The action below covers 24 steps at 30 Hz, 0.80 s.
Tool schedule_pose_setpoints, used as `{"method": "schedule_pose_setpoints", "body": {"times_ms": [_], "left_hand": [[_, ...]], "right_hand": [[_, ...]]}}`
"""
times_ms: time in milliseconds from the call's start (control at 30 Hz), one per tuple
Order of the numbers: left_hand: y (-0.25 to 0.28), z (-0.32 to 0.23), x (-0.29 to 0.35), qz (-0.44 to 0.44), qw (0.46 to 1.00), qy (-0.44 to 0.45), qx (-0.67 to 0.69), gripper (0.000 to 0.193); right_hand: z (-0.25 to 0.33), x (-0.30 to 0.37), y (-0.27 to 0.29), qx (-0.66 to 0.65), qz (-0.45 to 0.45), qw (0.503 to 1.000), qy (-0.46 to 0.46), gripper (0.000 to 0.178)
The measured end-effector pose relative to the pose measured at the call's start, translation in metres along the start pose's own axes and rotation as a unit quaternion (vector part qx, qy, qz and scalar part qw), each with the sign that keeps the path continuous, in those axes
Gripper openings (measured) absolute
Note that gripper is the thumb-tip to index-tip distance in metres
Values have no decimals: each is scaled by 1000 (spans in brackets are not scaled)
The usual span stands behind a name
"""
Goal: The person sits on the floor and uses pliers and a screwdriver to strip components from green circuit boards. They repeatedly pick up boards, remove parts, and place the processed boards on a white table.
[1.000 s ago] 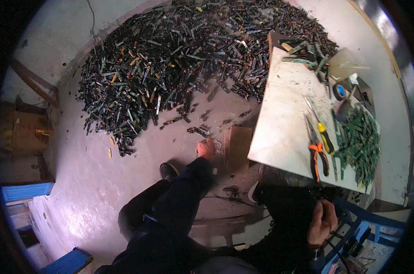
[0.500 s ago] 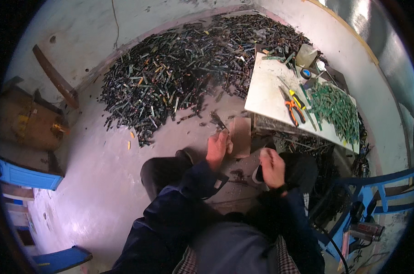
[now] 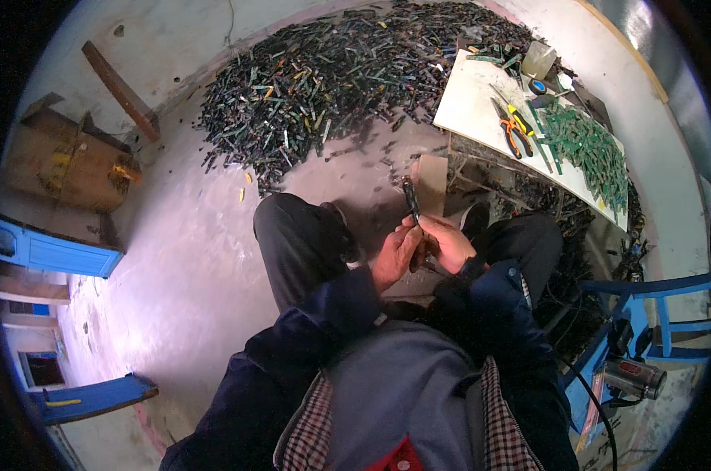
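Note:
A slim dark strip-like piece (image 3: 410, 198) sticks up from between my two hands, above my lap. My left hand (image 3: 395, 257) has its fingers closed around the lower part of the piece. Pressed against it from the right, my right hand (image 3: 447, 245) is also closed on the piece, and the fingertips of both hands overlap. The lower end is hidden by the fingers. Just beyond the hands, a tan rectangular block (image 3: 432, 184) rests on the floor.
A large heap of dark strips (image 3: 324, 94) spreads along the far wall. At right, a white board (image 3: 469, 98) carries orange-handled pliers (image 3: 514, 135), a yellow-handled screwdriver (image 3: 519, 119) and a pile of green circuit-board strips (image 3: 583, 145). Blue chair frames (image 3: 661, 286) stand lower right.
My left hand has drawn back from beside the block toward my lap, bringing a dark piece. My right hand, previously apart, has joined it on that piece. The view has shifted.

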<state>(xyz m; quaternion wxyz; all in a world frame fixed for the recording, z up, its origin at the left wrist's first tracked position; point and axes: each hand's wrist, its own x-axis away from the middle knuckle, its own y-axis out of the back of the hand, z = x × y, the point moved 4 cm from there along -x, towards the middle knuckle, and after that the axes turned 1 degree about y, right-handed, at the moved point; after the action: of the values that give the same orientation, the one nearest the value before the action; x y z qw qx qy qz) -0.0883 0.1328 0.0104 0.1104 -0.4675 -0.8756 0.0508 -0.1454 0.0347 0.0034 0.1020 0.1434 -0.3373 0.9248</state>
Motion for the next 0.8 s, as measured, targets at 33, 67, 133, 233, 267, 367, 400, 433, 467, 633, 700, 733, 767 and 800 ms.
{"method": "schedule_pose_setpoints", "body": {"times_ms": [33,67,133,233,267,367,400,433,467,633,700,733,767,800], "left_hand": [[-1,4,0,10,1000,21,5,46],[0,11,-1,21,999,42,11,46],[1,23,-2,31,996,79,11,46],[-3,6,7,12,994,107,7,49],[2,16,7,0,991,129,35,50],[23,43,8,-51,978,178,91,54],[23,43,8,-54,978,178,94,55],[21,43,6,-54,977,179,99,57],[18,41,4,-54,977,180,104,58],[4,38,-5,-9,980,190,48,64],[2,46,-9,-9,978,197,65,65],[-1,46,-12,-7,980,190,64,65],[-4,46,-14,-4,981,183,63,65],[-6,45,-17,-2,983,176,61,65]], "right_hand": [[2,1,2,11,-12,1000,13,31],[4,2,4,23,-24,999,25,30],[4,4,13,59,-40,993,94,26],[6,4,38,202,-75,963,163,25],[8,6,44,235,-89,956,154,26],[24,23,39,394,-132,894,170,28],[29,28,38,456,-148,859,181,28],[26,30,44,409,-156,879,186,32],[26,33,48,436,-160,865,190,32],[29,45,59,458,-152,849,215,32],[26,46,63,435,-133,864,214,31],[27,47,65,426,-126,870,214,31],[28,49,65,416,-116,875,219,30],[30,51,65,406,-107,880,223,30]]}}
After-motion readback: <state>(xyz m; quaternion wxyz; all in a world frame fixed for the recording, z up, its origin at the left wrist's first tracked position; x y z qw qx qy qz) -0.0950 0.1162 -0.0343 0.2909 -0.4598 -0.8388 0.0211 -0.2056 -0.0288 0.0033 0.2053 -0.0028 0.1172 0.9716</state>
